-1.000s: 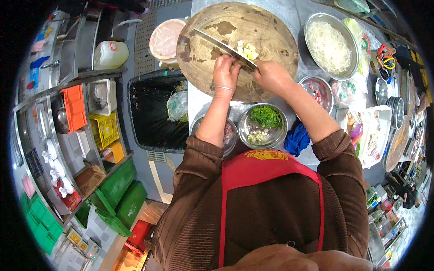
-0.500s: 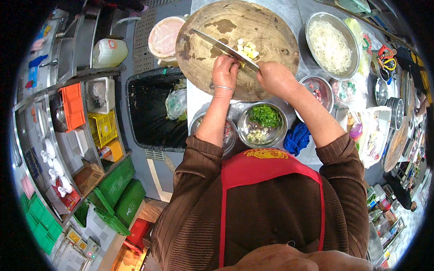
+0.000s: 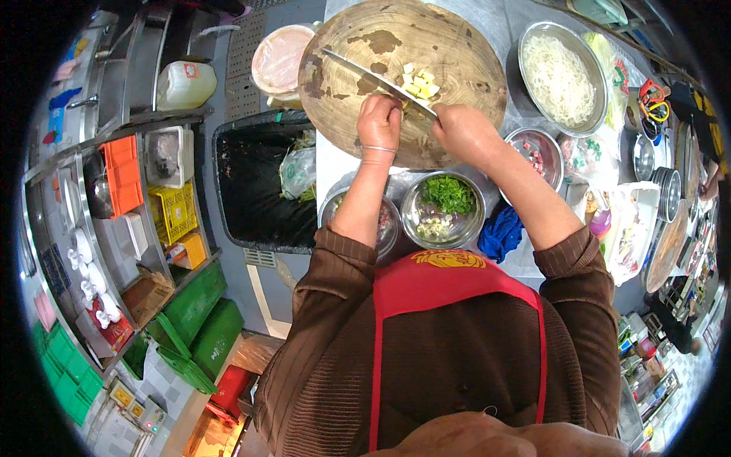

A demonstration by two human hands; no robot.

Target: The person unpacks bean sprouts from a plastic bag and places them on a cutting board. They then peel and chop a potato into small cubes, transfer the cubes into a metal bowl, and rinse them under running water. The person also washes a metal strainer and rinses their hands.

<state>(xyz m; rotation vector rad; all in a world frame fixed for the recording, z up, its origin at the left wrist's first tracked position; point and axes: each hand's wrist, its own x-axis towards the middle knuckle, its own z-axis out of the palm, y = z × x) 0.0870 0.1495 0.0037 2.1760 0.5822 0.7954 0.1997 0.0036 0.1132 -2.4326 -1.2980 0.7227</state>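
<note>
grips a kitchen knife [image 3: 364, 75] in the right hand [image 3: 468, 135], closed around the handle over the near right part of the round wooden chopping board [image 3: 461, 53]. slants the blade from there toward the far left of the board. curls the left hand [image 3: 379, 124] over the near middle of the board, fingers bent in beside the blade; cannot tell of any hold on a piece, with fingertips hidden. has pale yellow cubes [image 3: 419, 81] clustered at the middle of the board, just beyond the blade. has white noodles [image 3: 560, 80] in a large steel bowl [image 3: 600, 114] right of the board. has chopped greens [image 3: 449, 194] beside pale chopped bits [image 3: 434, 226] in a steel mixing bowl [image 3: 472, 217] on the near side of the board, and a black-lined bin [image 3: 251, 190] to the left of the board.
</note>
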